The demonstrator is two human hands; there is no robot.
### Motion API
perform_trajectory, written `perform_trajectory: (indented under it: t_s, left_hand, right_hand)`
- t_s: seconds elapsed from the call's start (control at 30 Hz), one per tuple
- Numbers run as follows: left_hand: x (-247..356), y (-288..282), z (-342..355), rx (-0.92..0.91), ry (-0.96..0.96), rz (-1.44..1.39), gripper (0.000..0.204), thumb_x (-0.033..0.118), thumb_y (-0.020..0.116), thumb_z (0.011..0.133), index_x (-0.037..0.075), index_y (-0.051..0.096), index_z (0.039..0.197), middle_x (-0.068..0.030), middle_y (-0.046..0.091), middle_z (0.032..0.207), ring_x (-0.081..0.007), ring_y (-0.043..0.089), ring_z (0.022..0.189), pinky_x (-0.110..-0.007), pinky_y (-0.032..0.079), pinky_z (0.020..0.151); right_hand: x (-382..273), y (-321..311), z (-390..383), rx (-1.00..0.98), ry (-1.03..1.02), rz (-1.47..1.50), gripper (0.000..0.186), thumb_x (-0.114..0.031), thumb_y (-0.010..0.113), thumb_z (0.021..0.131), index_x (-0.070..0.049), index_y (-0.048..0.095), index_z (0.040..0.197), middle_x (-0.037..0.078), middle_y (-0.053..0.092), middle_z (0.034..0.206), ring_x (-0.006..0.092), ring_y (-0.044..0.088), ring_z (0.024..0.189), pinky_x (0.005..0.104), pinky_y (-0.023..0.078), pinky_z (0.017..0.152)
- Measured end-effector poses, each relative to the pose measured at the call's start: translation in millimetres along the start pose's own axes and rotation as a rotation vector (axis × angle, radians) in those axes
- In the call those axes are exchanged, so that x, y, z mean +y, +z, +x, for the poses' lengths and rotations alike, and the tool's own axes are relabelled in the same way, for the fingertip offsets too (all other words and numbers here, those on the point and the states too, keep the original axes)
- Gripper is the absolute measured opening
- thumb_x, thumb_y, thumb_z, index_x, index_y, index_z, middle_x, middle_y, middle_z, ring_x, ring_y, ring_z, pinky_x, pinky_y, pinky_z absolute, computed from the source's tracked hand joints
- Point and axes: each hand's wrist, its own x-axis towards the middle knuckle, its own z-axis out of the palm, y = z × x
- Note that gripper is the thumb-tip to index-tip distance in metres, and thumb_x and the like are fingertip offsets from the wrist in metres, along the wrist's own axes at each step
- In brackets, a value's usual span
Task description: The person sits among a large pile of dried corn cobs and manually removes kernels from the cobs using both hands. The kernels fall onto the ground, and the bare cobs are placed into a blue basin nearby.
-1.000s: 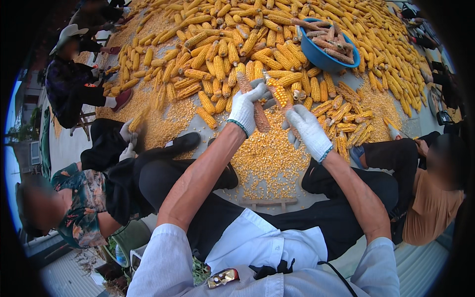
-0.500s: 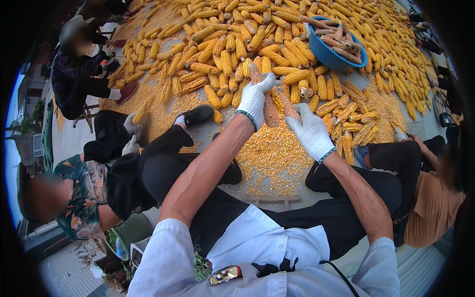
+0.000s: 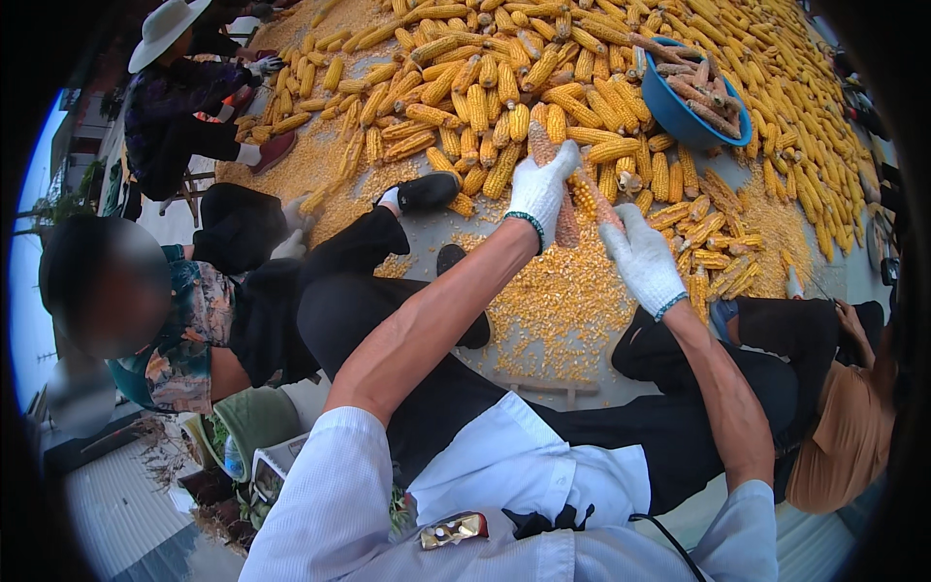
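My left hand, in a white knitted glove, is closed around a bare reddish corn cob, whose two ends stick out above and below the fist. My right hand, gloved the same way, grips a partly shelled ear of corn; yellow kernels remain on its upper part, and the rest is bare. Ear and cob lie against or very close to each other. Beneath both hands, loose kernels cover the ground between my feet.
Unshelled ears of corn form a large heap ahead. A blue basin holding bare cobs sits on it. A person in a patterned shirt is at my left, one in a light hat farther off, and one in a brown top at right.
The view has shifted, so most things appear farther right. Both hands keep their hold on the cob and the ear. The person at left has turned the head.
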Motion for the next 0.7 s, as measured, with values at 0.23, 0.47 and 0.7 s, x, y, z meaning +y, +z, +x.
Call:
perform_trajectory:
  t_s: [0.23,0.47,0.7]
  left_hand:
    - [-16.5,-13.7,0.6,0.034,0.010,0.070,0.037,0.033,0.075,0.090,-0.002,0.067,0.101,-0.0097,0.068,0.091,-0.0174,0.058,0.078,-0.035,0.049,0.072]
    - [-17.8,-14.9,-7.5,0.178,0.099,0.039,0.030,0.024,0.074,0.090,-0.003,0.068,0.102,-0.0045,0.068,0.087,-0.0148,0.056,0.072,-0.034,0.046,0.068]
    - [-16.2,-21.3,1.2,0.044,-0.052,-0.094,0.038,0.035,0.071,0.095,0.001,0.065,0.110,-0.0051,0.065,0.093,-0.0156,0.058,0.080,-0.035,0.047,0.072]
  right_hand:
    - [-13.7,2.2,-12.4,-0.029,-0.084,-0.329,0.045,-0.033,0.059,0.099,0.001,0.049,0.128,0.031,0.068,0.088,0.0457,0.069,0.088,0.0530,0.053,0.075]
    - [0.9,17.4,-14.7,-0.131,0.026,0.163,0.035,-0.034,0.056,0.102,0.000,0.054,0.107,0.015,0.062,0.073,0.0265,0.064,0.065,0.0396,0.051,0.063]
    - [-8.1,11.1,-9.4,-0.213,0.200,0.637,0.036,-0.038,0.050,0.105,-0.003,0.054,0.098,0.002,0.052,0.069,0.0096,0.046,0.055,0.0279,0.035,0.049]
